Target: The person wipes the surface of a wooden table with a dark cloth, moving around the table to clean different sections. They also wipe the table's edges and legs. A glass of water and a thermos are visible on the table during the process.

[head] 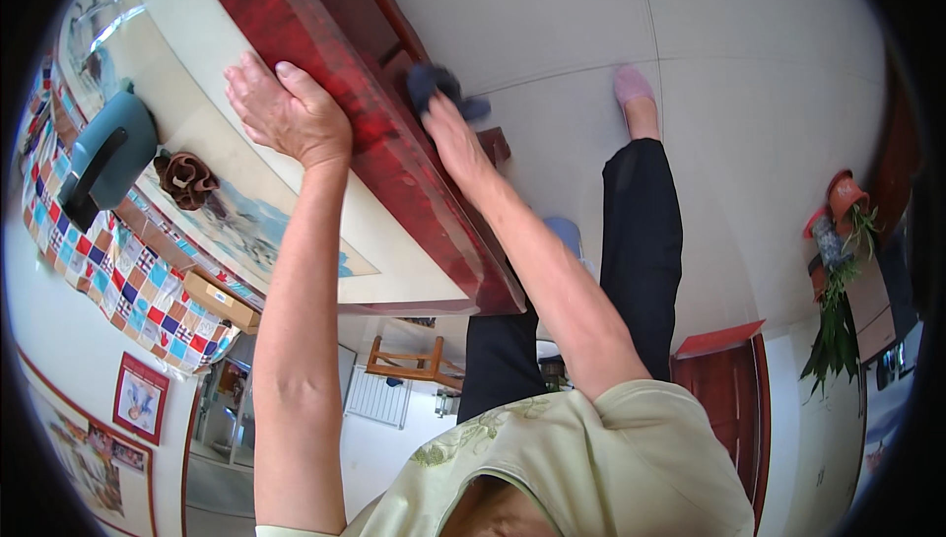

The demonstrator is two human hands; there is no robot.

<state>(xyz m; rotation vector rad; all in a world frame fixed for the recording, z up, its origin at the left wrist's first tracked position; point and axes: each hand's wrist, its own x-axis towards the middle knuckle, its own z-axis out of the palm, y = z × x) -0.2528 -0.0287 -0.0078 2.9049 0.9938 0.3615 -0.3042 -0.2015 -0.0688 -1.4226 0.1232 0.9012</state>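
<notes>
My left hand (288, 112) rests palm down across the pale top and red marbled rim of a table (414, 160). Its thumb stands apart from the fingers, and nothing is in it. Below the outer edge of that rim, my right hand (457, 134) grips a dark blue cloth (436, 86) against the table's side; both are a little blurred. A landscape picture (255, 223) shows on the tabletop. On it sit a brown ruffled dish-like object (186, 180) and a teal object with a black handle-like part (118, 149).
A blue bucket (564, 232) stands on the tiled floor (547, 12) beside my leg. Beyond the table lies a patchwork cover (140, 293) with a cardboard box (220, 300) near it. A wooden stool (406, 371) is behind the table. Potted plants (842, 241) stand at right.
</notes>
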